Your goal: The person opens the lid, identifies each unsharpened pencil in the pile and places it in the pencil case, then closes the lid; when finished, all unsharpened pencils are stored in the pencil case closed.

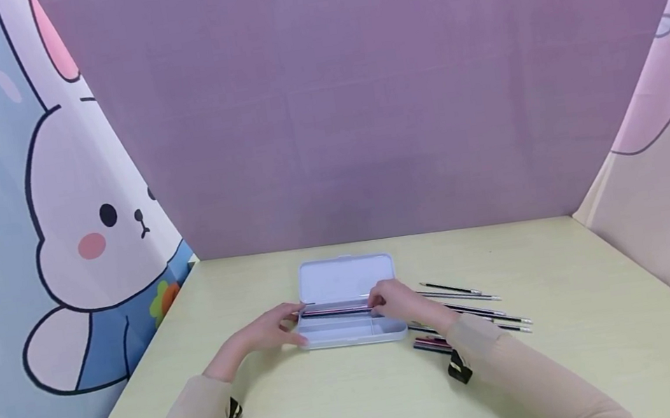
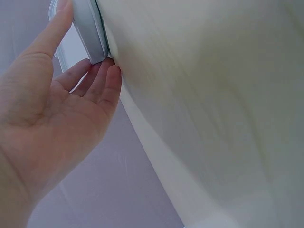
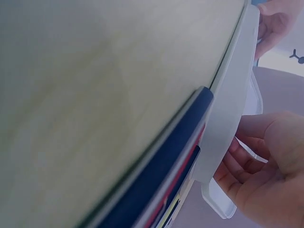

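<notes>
A white pencil case (image 1: 317, 343) lies with its lid (image 1: 346, 277) raised at the back. Several dark and reddish pencils (image 1: 336, 312) lie lengthwise in its rear compartment. My left hand (image 1: 271, 329) holds the case's left end, the thumb at the front corner and the fingers farther back. In the left wrist view, its fingertips (image 2: 113, 71) meet the end wall. Over the right part of the case, my right hand (image 1: 394, 298) reaches in from above, its curled fingers pinching the right ends of the pencils. The case wall hides those fingertips in the right wrist view.
Loose pencils (image 1: 461, 296) with white ends are spread right of the case, partly under my right forearm. A group of dark blue and red pencils (image 1: 432, 345) lies nearer me, by the case's front right corner. The pale table (image 1: 335, 406) ends at a purple backdrop (image 1: 362, 128).
</notes>
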### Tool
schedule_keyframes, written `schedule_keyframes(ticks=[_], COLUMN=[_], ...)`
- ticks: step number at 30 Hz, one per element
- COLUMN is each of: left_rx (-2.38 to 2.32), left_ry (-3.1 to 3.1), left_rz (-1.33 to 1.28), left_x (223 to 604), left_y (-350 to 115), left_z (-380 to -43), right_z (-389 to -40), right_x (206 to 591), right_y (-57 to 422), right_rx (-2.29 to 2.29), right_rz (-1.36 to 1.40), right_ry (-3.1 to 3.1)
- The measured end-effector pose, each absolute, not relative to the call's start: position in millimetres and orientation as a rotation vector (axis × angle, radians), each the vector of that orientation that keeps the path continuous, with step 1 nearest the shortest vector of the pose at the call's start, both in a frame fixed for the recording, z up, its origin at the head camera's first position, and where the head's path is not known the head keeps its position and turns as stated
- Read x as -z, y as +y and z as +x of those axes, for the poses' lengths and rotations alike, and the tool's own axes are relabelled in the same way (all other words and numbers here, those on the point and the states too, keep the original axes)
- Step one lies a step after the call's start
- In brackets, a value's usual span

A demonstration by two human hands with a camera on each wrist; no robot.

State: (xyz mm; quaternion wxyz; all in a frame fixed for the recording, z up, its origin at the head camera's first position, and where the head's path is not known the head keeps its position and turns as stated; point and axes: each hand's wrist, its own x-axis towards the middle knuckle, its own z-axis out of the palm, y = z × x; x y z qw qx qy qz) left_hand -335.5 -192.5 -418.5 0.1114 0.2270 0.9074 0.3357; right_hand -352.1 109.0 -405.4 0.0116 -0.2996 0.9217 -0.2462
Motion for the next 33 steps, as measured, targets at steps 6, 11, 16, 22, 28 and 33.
schedule_keyframes(ticks=[6,11,16,22,28,33], left_rx=[-0.988,-0.987,-0.981,-0.971,-0.990,-1.011], left_ry=[2.668,2.671,2.671,2.672,2.669,2.660], left_rz=[0.654,0.648,0.642,0.651,0.677,0.676], left_x=[417.6,416.6,415.5,414.5,417.1,417.9], left_y=[-191.8,-190.9,-191.0,-191.8,-193.4,-194.4], left_z=[-335.6,-335.3,-334.3,-334.2,-335.4,-334.9], right_z=[-353.5,-352.4,-351.4,-351.9,-354.3,-354.3], right_x=[404.9,402.8,401.6,400.8,400.6,400.9], right_y=[107.7,107.9,108.5,114.0,122.8,132.5], right_rx=[0.783,0.759,0.749,0.820,0.884,0.948], right_rz=[-0.879,-0.907,-0.937,-0.900,-0.918,-0.914], right_ry=[2.888,2.887,2.891,2.878,2.859,2.811])
